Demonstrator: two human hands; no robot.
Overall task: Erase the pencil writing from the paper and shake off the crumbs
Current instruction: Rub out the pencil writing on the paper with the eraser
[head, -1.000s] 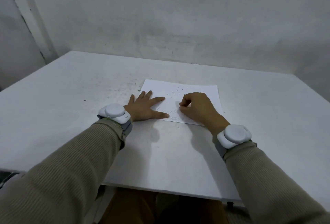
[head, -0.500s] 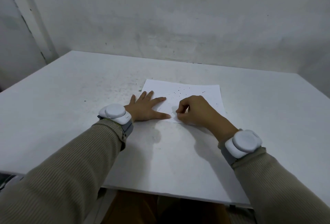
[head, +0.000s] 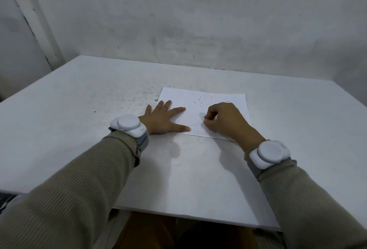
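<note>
paper: thin white rectangular paper sheet (head: 218, 101) lies flat on the white table (head: 79, 100), centre, with faint pencil writing (head: 190, 124) near its front edge.
left hand (head: 162, 119): released, fingers spread flat, pressing the sheet's left edge.
right hand (head: 224, 121): clenched in a pinch on the sheet; probably an eraser, hidden.
crumbs: dark specks (head: 200, 101) mid-sheet.
handling: light, floppy, creases easily; take it by opposite edges.

I count one sheet of paper (head: 178, 96) on one white table (head: 79, 109). Two hands show, my left hand (head: 162, 118) and right hand (head: 228, 121). There are two white wrist units (head: 128, 125), one eraser (head: 204, 119) mostly hidden in the right hand's pinch, and dark crumbs (head: 200, 102) too fine to count.
</note>
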